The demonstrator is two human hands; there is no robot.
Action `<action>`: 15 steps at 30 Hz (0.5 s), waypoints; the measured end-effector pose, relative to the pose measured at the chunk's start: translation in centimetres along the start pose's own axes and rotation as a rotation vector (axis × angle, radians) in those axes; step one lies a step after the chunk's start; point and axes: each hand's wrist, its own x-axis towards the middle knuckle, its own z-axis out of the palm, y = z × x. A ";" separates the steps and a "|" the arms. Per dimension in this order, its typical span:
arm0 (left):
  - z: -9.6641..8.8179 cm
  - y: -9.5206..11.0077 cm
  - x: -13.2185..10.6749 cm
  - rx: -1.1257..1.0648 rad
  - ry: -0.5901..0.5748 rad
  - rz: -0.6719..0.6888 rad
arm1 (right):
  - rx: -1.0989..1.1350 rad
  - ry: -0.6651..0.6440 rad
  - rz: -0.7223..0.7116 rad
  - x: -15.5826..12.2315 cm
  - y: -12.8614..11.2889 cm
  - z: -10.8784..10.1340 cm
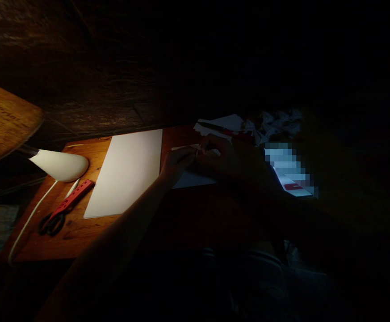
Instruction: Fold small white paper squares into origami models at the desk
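My left hand [178, 162] and my right hand [220, 156] meet above the middle of the table, fingers pinched together. Between the fingertips is a small white piece of paper [198, 149], apparently folded; its exact shape is lost in shadow. Under my hands lies a white sheet [195, 180], partly covered by them. To the left of my left forearm rests a larger stack of white paper [127, 172]. Just beyond my right hand, a dark-bladed tool with a red handle [233, 133], perhaps a knife, lies across other white paper [230, 120].
Scissors in a red cover with black handles [69, 203] lie at the left, near a white lamp [60, 164] and its cord [30, 217]. A lit phone [287, 172] glows at the right. Several folded white paper pieces [275, 123] sit behind it. The right side is very dark.
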 end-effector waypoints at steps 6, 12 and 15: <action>0.5 0.3 -0.1 -0.014 0.002 0.018 | -0.069 0.029 -0.023 0.4 0.5 0.0; 0.8 0.6 -0.1 0.035 0.017 0.010 | -0.087 0.015 -0.053 0.7 1.0 -0.2; 0.8 0.5 -0.1 0.042 0.032 0.020 | -0.081 -0.002 -0.044 0.6 1.0 -0.4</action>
